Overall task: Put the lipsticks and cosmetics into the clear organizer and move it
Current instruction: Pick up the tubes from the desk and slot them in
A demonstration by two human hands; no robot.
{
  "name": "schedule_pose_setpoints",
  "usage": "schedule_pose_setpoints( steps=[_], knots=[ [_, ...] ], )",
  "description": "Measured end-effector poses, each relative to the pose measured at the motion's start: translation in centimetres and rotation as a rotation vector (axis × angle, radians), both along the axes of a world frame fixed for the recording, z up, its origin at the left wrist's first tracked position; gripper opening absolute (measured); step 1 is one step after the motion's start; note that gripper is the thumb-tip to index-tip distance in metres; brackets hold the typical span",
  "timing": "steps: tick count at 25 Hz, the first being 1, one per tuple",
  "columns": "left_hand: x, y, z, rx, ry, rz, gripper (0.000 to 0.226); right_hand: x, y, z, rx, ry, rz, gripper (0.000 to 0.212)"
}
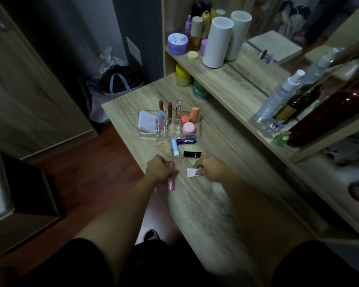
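A clear organizer (pixel 148 135) stands on the wooden desk, holding a white compact (pixel 146 123), several upright lipsticks (pixel 170 110) and small orange and pink jars (pixel 188 127). In front of it lie a dark blue Nivea stick (pixel 186 141), a light blue lip balm (pixel 175 148) and a black lipstick (pixel 192 154). My left hand (pixel 160 169) is closed around a pink tube (pixel 171 185). My right hand (pixel 210 168) pinches a white tube (pixel 192 172) against the desk.
A shelf at the back carries jars, bottles and white cylinders (pixel 216 42). Spray bottles (pixel 278 98) and a dark red bottle (pixel 330 112) stand on the right shelf. Bags (pixel 118 83) sit on the floor left of the desk (pixel 205 204).
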State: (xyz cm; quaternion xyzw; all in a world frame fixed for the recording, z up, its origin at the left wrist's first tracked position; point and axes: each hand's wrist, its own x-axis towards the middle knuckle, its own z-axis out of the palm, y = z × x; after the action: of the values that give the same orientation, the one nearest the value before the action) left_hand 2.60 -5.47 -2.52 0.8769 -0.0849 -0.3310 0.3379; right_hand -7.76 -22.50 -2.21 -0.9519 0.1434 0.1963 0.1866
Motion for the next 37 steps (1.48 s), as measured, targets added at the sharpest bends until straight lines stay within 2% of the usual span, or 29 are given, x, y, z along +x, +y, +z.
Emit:
schedule_pose_setpoints(
  steps=[3,5,7,9,13,21,30,37],
  knots=[
    [2.6,-0.2,2.5,-0.226,0.084,0.102,0.037,1.5,-0.3,1.0,0.265,-0.175,-0.244,0.020],
    [4.6,-0.6,4.6,-0.338,0.049,0.095,0.030,3.1,-0.3,2.6,0.469,-0.338,-0.421,0.019],
    [6.3,-1.1,6.4,-0.402,-0.061,0.039,0.027,5.0,-0.5,4.6,0.623,-0.491,-0.545,0.022],
    [7.7,-1.7,8.0,-0.407,-0.253,-0.040,0.024,6.7,-0.8,6.3,0.691,-0.589,-0.600,0.029],
    [9.8,-3.3,9.8,-0.397,-0.501,-0.152,0.019,8.9,-1.4,7.4,0.677,-0.657,-0.731,0.024],
    [11.2,-4.7,7.8,-0.195,-0.818,-0.360,0.023,10.5,-1.1,5.2,0.625,-0.646,-0.749,0.022],
    [12.0,-6.0,5.5,-0.075,-0.876,-0.432,0.018,11.5,-1.4,3.0,0.520,-0.590,-0.686,0.025],
    [12.0,-5.6,5.3,0.030,-0.999,-0.481,0.027,11.5,-1.1,3.1,0.447,-0.598,-0.586,0.026]
  ],
)
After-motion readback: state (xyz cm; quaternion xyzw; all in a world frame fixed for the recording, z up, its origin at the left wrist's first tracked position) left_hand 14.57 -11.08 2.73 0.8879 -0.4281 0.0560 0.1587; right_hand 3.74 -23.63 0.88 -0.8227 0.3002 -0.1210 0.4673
